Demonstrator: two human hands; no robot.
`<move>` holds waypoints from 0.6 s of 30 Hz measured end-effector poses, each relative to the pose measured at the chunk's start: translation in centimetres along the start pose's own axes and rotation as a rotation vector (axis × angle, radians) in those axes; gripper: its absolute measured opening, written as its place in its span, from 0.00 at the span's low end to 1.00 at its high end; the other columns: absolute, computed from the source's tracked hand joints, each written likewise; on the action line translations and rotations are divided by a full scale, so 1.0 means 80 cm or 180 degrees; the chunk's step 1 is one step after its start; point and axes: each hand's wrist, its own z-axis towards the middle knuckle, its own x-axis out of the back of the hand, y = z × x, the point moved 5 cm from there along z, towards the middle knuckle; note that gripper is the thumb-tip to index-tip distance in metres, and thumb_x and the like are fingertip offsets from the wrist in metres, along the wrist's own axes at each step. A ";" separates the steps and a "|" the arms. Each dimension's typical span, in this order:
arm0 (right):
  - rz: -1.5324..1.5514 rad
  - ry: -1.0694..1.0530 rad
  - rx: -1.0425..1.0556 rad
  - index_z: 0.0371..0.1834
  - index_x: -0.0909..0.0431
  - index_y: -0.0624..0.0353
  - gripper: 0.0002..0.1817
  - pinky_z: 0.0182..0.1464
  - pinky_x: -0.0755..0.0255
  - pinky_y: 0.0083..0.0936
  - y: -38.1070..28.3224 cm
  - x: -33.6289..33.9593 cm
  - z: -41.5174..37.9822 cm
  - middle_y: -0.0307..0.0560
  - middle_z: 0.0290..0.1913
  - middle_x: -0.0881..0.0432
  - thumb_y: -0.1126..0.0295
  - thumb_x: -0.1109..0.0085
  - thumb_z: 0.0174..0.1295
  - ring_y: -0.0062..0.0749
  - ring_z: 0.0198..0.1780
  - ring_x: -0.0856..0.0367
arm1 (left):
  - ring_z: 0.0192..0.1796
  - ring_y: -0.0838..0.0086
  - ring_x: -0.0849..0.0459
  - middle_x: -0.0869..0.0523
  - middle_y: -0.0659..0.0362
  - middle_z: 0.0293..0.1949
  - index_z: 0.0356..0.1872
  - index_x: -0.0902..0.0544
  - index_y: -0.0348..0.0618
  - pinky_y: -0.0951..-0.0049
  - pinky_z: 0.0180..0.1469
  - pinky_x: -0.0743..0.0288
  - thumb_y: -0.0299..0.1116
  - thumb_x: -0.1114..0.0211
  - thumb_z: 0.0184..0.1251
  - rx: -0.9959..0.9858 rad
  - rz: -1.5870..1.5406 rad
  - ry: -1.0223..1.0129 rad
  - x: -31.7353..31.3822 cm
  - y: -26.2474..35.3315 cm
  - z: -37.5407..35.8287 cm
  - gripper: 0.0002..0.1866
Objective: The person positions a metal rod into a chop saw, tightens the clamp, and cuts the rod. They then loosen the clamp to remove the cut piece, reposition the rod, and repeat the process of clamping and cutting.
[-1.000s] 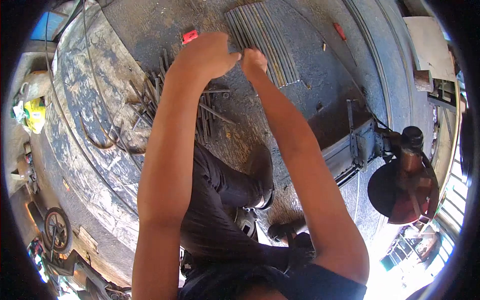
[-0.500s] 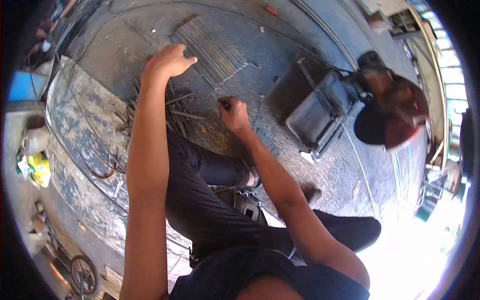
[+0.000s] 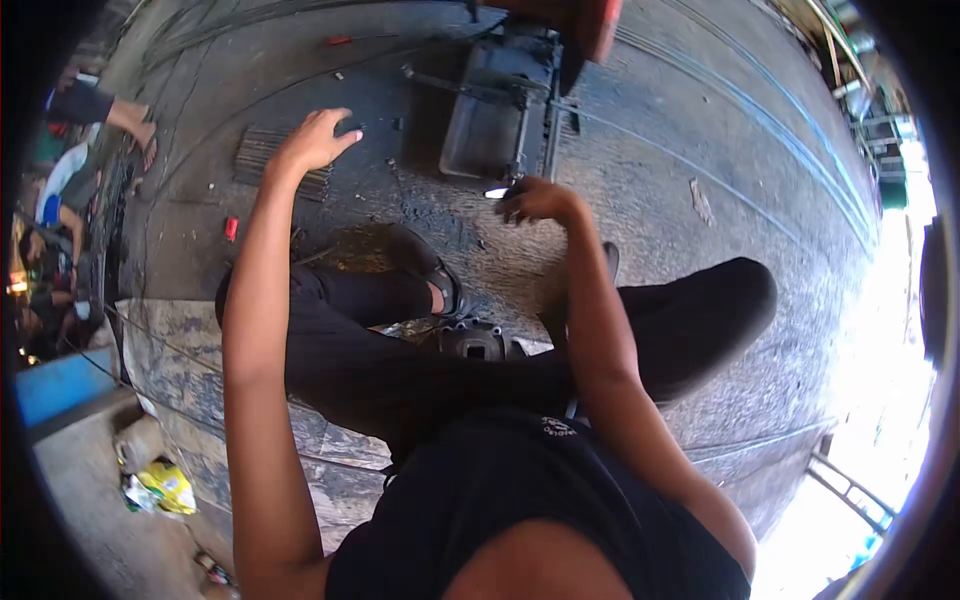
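My left hand is held out with thumb and fingers apart, empty. In view it overlaps a row of thin metal rods laid side by side on the floor. My right hand hangs with fingers loosely bent and spread, close to the near end of a cut-off saw's metal base. Just beside its fingertips is a small bright white piece. The saw's red upper part is cut off by the top of the view.
A small red object lies left of my leg, and a red-handled tool farther back. Long rods run across the floor at right. Other people are at far left. A yellow bag lies at lower left.
The view has turned, so the saw and rods sit farther left. My right hand has moved from beside the rods to the saw's base, its curled fingers loosening. My left hand stays open.
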 end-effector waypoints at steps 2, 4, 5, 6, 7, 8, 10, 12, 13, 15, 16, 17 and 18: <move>0.0743 0.0448 -0.0117 0.44 0.13 0.58 0.14 0.33 0.26 0.25 0.065 0.057 -0.045 0.45 0.37 0.12 0.60 0.38 0.63 0.27 0.32 0.19 | 0.62 0.53 0.22 0.22 0.43 0.62 0.63 0.25 0.36 0.60 0.64 0.30 0.49 0.35 0.67 -0.0368 -0.0010 0.0217 0.009 0.032 0.022 0.31; 0.1491 0.1502 -0.0019 0.46 0.15 0.57 0.13 0.32 0.28 0.24 0.150 0.115 -0.054 0.43 0.36 0.14 0.64 0.41 0.65 0.26 0.30 0.22 | 0.56 0.53 0.18 0.21 0.43 0.60 0.62 0.24 0.35 0.61 0.60 0.26 0.49 0.34 0.66 -0.0670 0.0226 0.0433 0.021 0.069 0.042 0.31; 0.2806 0.2296 0.0135 0.44 0.16 0.57 0.11 0.32 0.28 0.25 0.185 0.141 -0.050 0.42 0.33 0.16 0.66 0.44 0.65 0.27 0.29 0.24 | 0.61 0.53 0.22 0.21 0.43 0.61 0.63 0.24 0.36 0.60 0.63 0.29 0.50 0.35 0.66 -0.0785 -0.0009 0.0574 0.030 0.087 0.057 0.32; 0.4133 0.3076 0.0285 0.41 0.18 0.57 0.09 0.32 0.28 0.27 0.224 0.161 -0.044 0.41 0.30 0.18 0.68 0.47 0.66 0.29 0.28 0.25 | 0.66 0.53 0.26 0.21 0.43 0.61 0.63 0.24 0.37 0.60 0.67 0.32 0.52 0.36 0.66 -0.0903 -0.0250 0.0709 0.040 0.106 0.072 0.33; 0.4950 0.3160 0.0395 0.37 0.20 0.56 0.07 0.32 0.28 0.28 0.277 0.187 -0.019 0.41 0.28 0.20 0.68 0.47 0.66 0.30 0.28 0.25 | 0.66 0.53 0.26 0.21 0.43 0.61 0.63 0.24 0.37 0.60 0.67 0.32 0.52 0.36 0.66 -0.0931 -0.0213 0.0681 0.047 0.125 0.086 0.33; 0.5768 0.3218 0.0516 0.33 0.22 0.55 0.06 0.32 0.28 0.29 0.317 0.204 0.002 0.40 0.25 0.23 0.69 0.48 0.66 0.32 0.28 0.25 | 0.65 0.52 0.25 0.21 0.42 0.61 0.64 0.25 0.36 0.61 0.66 0.32 0.53 0.36 0.67 -0.1104 -0.0584 0.1165 0.066 0.147 0.098 0.33; 0.6218 0.3467 0.0152 0.29 0.26 0.54 0.08 0.33 0.27 0.32 0.326 0.210 0.007 0.42 0.24 0.24 0.68 0.49 0.67 0.35 0.28 0.25 | 0.53 0.63 0.16 0.17 0.44 0.56 0.58 0.23 0.30 0.65 0.57 0.26 0.52 0.38 0.71 -0.1837 -0.1042 0.2219 0.105 0.198 0.110 0.31; 0.6665 0.2695 0.0259 0.28 0.26 0.55 0.10 0.33 0.26 0.33 0.367 0.223 0.054 0.44 0.24 0.24 0.68 0.51 0.69 0.37 0.27 0.25 | 0.65 0.55 0.24 0.25 0.47 0.65 0.67 0.28 0.41 0.56 0.62 0.27 0.52 0.46 0.74 -0.1250 -0.1533 0.2515 0.136 0.246 0.114 0.29; 0.6644 0.2543 0.0301 0.29 0.27 0.55 0.10 0.35 0.23 0.36 0.414 0.236 0.086 0.45 0.25 0.24 0.69 0.53 0.70 0.38 0.26 0.25 | 0.70 0.55 0.31 0.32 0.46 0.69 0.70 0.33 0.41 0.57 0.67 0.33 0.49 0.46 0.75 -0.1551 -0.1274 0.2653 0.149 0.264 0.125 0.30; 0.6412 0.3061 -0.0042 0.30 0.28 0.55 0.10 0.37 0.21 0.38 0.419 0.249 0.088 0.45 0.25 0.24 0.69 0.53 0.71 0.38 0.26 0.24 | 0.74 0.55 0.37 0.34 0.45 0.71 0.72 0.36 0.40 0.60 0.72 0.42 0.46 0.47 0.77 -0.2210 -0.0958 0.2980 0.167 0.300 0.144 0.30; 0.6095 0.3549 -0.0353 0.31 0.28 0.54 0.09 0.38 0.20 0.39 0.435 0.259 0.092 0.45 0.25 0.24 0.69 0.53 0.71 0.38 0.25 0.24 | 0.74 0.56 0.36 0.32 0.45 0.70 0.72 0.35 0.39 0.61 0.71 0.40 0.45 0.48 0.77 -0.2458 -0.1006 0.3064 0.173 0.318 0.152 0.29; 0.6074 0.3507 -0.0342 0.41 0.28 0.58 0.05 0.44 0.17 0.44 0.445 0.272 0.100 0.50 0.35 0.24 0.69 0.51 0.71 0.43 0.32 0.21 | 0.72 0.56 0.34 0.30 0.46 0.68 0.69 0.32 0.38 0.62 0.70 0.38 0.44 0.48 0.77 -0.2646 -0.1133 0.3055 0.174 0.333 0.165 0.27; 0.6095 0.3514 -0.0355 0.41 0.28 0.58 0.05 0.44 0.17 0.44 0.451 0.284 0.104 0.50 0.35 0.24 0.69 0.51 0.71 0.43 0.32 0.21 | 0.71 0.57 0.32 0.28 0.46 0.67 0.67 0.29 0.36 0.63 0.69 0.37 0.44 0.48 0.77 -0.2850 -0.1261 0.3052 0.176 0.345 0.180 0.26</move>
